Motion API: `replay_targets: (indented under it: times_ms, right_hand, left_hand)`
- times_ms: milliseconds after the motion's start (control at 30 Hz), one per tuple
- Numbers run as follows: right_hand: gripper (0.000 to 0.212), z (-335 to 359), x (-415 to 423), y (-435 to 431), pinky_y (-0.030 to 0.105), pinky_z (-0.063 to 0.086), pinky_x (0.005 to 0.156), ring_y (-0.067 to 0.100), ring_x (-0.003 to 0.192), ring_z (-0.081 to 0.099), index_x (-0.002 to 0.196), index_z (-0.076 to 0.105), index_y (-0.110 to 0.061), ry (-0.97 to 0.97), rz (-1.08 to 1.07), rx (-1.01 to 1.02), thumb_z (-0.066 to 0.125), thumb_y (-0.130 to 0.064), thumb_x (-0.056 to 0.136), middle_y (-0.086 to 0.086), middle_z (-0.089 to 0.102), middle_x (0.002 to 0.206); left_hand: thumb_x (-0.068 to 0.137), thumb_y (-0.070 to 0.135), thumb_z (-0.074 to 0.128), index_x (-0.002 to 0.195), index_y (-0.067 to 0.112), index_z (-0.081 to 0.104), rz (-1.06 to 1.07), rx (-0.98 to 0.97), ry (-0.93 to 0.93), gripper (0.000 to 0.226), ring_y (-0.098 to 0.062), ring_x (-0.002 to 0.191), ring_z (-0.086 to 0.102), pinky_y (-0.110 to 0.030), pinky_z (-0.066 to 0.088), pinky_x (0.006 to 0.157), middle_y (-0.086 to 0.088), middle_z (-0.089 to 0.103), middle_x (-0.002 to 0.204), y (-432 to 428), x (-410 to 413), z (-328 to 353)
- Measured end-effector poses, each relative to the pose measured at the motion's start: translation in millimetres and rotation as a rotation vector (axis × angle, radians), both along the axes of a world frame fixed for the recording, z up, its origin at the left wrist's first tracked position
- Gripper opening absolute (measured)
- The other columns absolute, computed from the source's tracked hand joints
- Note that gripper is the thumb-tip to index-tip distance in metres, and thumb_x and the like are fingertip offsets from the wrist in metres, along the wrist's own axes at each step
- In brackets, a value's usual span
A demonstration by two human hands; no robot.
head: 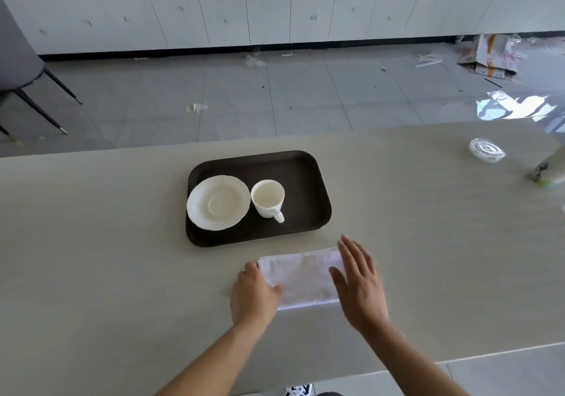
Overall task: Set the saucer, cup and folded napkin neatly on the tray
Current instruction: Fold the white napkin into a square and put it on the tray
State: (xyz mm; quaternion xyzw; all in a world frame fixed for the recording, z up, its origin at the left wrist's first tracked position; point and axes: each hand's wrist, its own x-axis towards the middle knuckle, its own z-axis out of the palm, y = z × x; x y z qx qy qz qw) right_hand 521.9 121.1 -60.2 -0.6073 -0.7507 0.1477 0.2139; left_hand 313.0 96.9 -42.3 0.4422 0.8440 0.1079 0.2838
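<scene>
A dark brown tray [308, 181] lies on the beige table. On its left part rests a white saucer [218, 202], and a white cup [267, 198] stands upright beside it, handle toward me. A white folded napkin [302, 276] lies flat on the table just in front of the tray. My left hand [252, 294] pinches the napkin's left edge, thumb on top. My right hand [360, 282] is flat with fingers apart at the napkin's right edge, covering that side.
A clear glass dish [486, 150] and a small object [545, 175] sit at the table's far right. The table's [91, 242] far edge runs behind the tray. A grey chair [18, 59] stands on the floor at left; litter lies beyond.
</scene>
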Motion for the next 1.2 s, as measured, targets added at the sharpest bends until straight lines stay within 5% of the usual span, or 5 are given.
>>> replay_targets:
  times_ms: [167,400,767,1033,1200]
  right_hand:
    - [0.032,16,-65,-17,0.031,0.042,0.110,0.000,0.124,0.056,0.133,0.058,-0.028,0.877,-0.146,-0.579,0.055,-0.021,0.102,-0.009,0.062,0.136]
    - [0.042,17,-64,-12,0.028,0.039,0.111,0.004,0.130,0.053,0.143,0.053,-0.021,0.992,-0.201,-0.694,0.056,-0.017,0.101,-0.010,0.059,0.141]
    - [0.040,19,-52,-37,0.029,0.048,0.106,0.002,0.113,0.064,0.131,0.063,-0.016,0.876,-0.267,-0.614,0.058,0.001,0.095,-0.005,0.069,0.126]
    - [0.028,26,7,7,0.033,0.051,0.077,0.024,0.090,0.067,0.119,0.068,-0.014,0.229,-0.502,-0.322,0.065,-0.024,0.093,0.003,0.071,0.108]
    - [0.032,21,9,15,0.031,0.033,0.049,0.021,0.052,0.039,0.062,0.057,-0.006,0.115,-0.432,-0.441,0.062,-0.022,0.089,0.004,0.051,0.055]
  left_hand:
    - [0.074,0.036,0.071,0.103,0.013,0.050,0.026,0.000,0.017,0.042,-0.026,0.095,0.064,-0.033,0.049,0.075,-0.005,0.065,0.104,3,1,-2]
    - [0.078,0.024,0.062,0.084,0.017,0.065,0.178,-0.062,-0.211,0.009,-0.024,0.074,0.063,-0.029,0.047,0.062,-0.001,0.069,0.080,12,-11,1]
    - [0.084,0.015,0.059,0.086,0.015,0.058,0.321,0.081,-0.467,0.003,-0.025,0.068,0.065,-0.042,0.059,0.047,-0.003,0.064,0.085,5,-14,7]
    - [0.071,0.010,0.065,0.095,0.025,0.065,0.291,0.206,-0.526,0.028,-0.014,0.073,0.068,-0.038,0.061,0.054,0.008,0.071,0.081,-6,-15,21]
    - [0.070,0.020,0.070,0.095,0.032,0.068,0.138,0.357,-0.438,0.028,0.000,0.071,0.063,-0.022,0.049,0.062,0.014,0.068,0.071,-4,3,38]
